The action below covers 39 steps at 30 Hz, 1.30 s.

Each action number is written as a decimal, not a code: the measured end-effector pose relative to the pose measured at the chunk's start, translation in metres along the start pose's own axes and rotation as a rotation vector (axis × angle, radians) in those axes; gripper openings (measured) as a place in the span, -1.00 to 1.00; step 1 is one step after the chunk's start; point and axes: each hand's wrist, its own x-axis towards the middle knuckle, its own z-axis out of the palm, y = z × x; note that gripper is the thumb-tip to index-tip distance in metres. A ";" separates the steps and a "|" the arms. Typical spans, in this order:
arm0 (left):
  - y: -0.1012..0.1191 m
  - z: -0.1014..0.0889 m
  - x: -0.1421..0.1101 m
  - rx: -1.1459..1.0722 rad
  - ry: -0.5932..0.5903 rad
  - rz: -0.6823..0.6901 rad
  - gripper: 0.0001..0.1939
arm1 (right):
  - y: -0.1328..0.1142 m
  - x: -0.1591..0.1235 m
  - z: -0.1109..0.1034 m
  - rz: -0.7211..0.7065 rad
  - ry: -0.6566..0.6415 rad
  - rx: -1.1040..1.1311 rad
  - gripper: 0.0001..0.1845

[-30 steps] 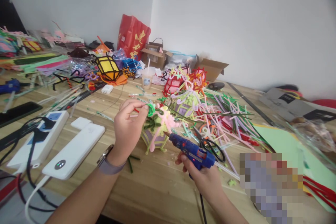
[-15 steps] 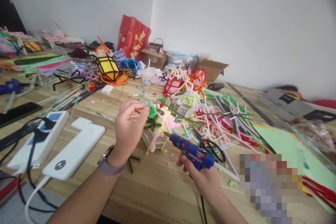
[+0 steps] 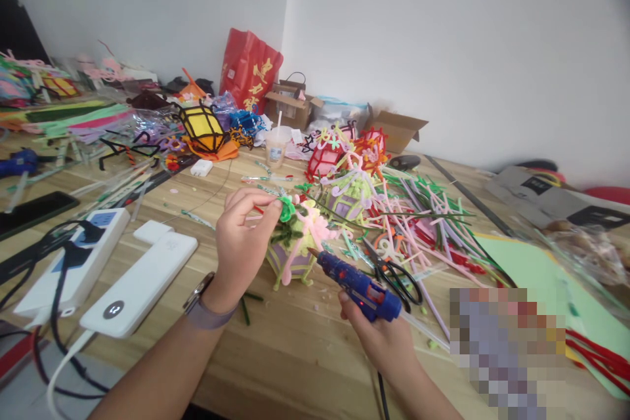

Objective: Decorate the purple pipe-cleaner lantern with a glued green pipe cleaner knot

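Gluing step: left hand (image 3: 239, 241) pinches a green piece (image 3: 285, 209) onto the pipe-cleaner lantern (image 3: 295, 246) on the counter (image 3: 295, 354); right hand (image 3: 381, 335) grips the glue gun (image 3: 357, 283), nozzle just beside the lantern; next move likely calls for steady pressing.

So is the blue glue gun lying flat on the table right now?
No, the right hand holds the blue glue gun up off the table, its nozzle pointing toward the pipe-cleaner lantern.
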 end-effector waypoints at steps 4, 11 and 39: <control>0.000 0.000 0.000 0.006 0.003 0.001 -0.89 | 0.001 0.000 -0.001 -0.014 0.002 -0.039 -0.51; 0.001 0.000 0.000 0.010 0.005 0.002 -0.89 | 0.004 -0.003 0.000 0.000 0.018 -0.067 -0.49; 0.000 0.000 0.000 0.012 0.009 -0.008 -0.89 | 0.003 -0.002 0.002 0.029 0.045 -0.094 -0.49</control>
